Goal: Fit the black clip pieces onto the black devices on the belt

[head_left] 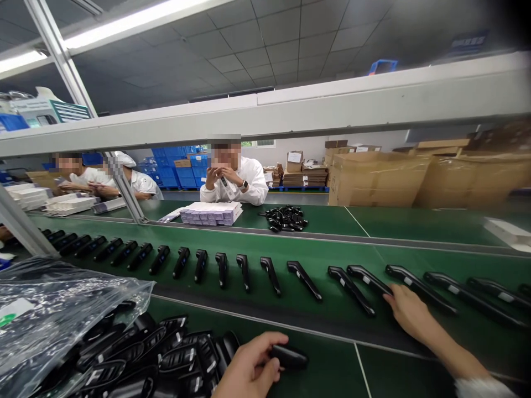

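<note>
My left hand [249,367] is closed round a small black device [289,357] at the near edge of the green bench, just right of a heap of the same black devices [166,359]. My right hand [409,310] reaches out onto the green conveyor belt [323,260], and its fingertips touch a long black device [368,279] lying in the row there. The fingers are bunched at that device's near end. A long row of black devices [222,269] runs across the belt from left to right.
A crinkled clear plastic bag [53,309] covers part of the heap at the left. Across the belt a person in white [234,179] holds something up, beside stacked white boxes [211,213] and a small black pile [286,217]. Cardboard cartons [377,177] stand at the right. A shelf beam [265,113] crosses overhead.
</note>
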The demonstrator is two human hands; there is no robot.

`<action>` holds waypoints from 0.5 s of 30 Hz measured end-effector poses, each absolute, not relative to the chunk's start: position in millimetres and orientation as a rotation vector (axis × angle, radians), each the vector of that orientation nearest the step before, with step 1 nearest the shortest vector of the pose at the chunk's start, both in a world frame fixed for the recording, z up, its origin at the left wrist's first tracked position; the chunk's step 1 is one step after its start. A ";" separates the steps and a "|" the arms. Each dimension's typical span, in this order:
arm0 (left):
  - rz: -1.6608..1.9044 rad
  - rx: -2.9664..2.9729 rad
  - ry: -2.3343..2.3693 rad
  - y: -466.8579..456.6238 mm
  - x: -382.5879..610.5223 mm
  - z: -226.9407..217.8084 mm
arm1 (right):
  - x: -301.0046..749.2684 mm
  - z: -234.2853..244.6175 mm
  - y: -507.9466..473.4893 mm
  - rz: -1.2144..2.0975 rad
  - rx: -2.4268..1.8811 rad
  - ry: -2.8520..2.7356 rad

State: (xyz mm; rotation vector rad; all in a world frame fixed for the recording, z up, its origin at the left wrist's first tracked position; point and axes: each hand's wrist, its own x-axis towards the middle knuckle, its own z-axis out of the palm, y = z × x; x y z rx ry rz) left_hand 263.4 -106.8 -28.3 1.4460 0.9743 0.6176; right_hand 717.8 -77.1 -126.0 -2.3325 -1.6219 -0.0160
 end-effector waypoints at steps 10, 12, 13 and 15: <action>0.551 1.708 1.055 -119.2 293.7 0.1 | 593.6 -14.2 -133.7 0.452 -1.554 -1.845; 0.558 1.753 0.986 -123.9 305.1 1.1 | 555.3 1.5 -150.2 0.829 -1.239 -1.971; 0.570 1.774 0.954 -124.4 308.8 1.2 | 538.6 6.6 -155.1 0.899 -1.178 -1.979; 0.578 1.852 0.928 -120.6 307.3 0.8 | 518.9 11.4 -156.8 0.937 -1.175 -1.965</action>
